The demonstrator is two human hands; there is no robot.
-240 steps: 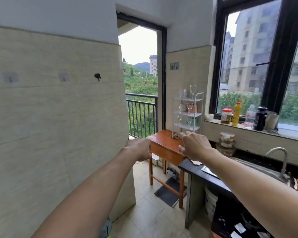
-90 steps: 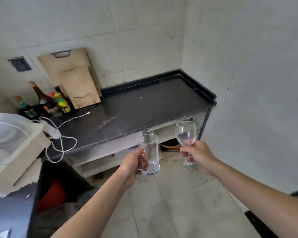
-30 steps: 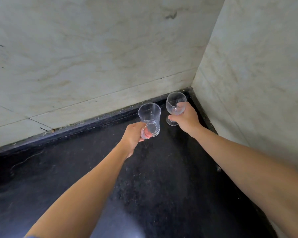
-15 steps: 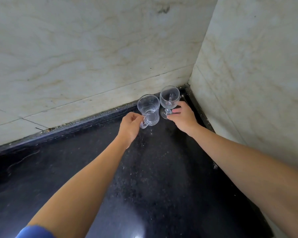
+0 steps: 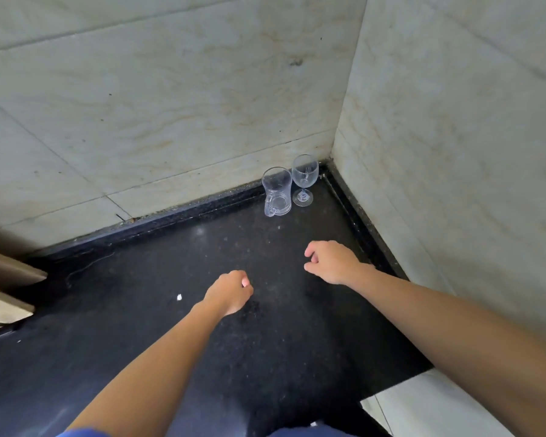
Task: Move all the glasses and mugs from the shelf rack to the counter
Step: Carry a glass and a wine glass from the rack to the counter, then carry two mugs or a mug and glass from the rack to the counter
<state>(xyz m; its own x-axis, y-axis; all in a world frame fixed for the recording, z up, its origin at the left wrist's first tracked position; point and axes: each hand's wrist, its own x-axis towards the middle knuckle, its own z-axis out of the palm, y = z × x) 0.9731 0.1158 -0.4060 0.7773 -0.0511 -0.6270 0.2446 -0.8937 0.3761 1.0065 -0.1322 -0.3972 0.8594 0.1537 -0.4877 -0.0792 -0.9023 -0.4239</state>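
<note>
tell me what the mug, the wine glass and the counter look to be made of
Mug: clear glass, seemingly; the counter shows through it.
Wine glass: clear glass too, thin stem, bright glints.
Counter: dark polished stone, perhaps granite; speckled and faintly reflective.

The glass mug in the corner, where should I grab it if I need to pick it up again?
By its handle: the glass mug stands upright with the handle facing you, front-left. Come from the near left, since the wine glass crowds its right.
</note>
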